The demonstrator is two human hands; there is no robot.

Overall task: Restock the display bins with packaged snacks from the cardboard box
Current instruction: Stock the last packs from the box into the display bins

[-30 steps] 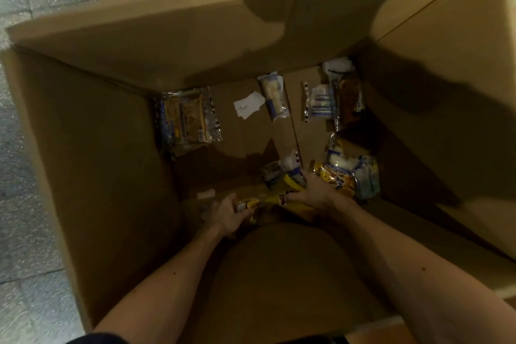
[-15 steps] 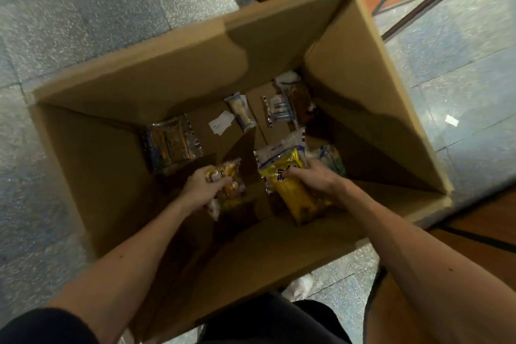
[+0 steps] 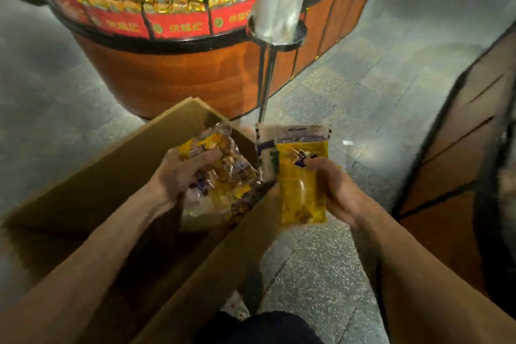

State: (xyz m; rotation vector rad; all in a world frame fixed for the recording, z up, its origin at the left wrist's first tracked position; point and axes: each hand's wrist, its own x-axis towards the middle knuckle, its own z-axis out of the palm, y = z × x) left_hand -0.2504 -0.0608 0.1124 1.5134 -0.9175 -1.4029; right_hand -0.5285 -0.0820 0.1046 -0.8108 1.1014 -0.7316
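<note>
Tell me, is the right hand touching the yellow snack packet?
Touching. The head view shows the right hand gripping the yellow snack packet, thumb across its front.

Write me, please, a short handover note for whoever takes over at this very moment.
Left grip holds a bunch of clear snack packets over the cardboard box.
Right grip holds a yellow packet, another behind it, beside the box's right wall.
Done: both handfuls are out of the box.
Left: put them in the display bin ahead; the box's contents are out of sight.
</note>
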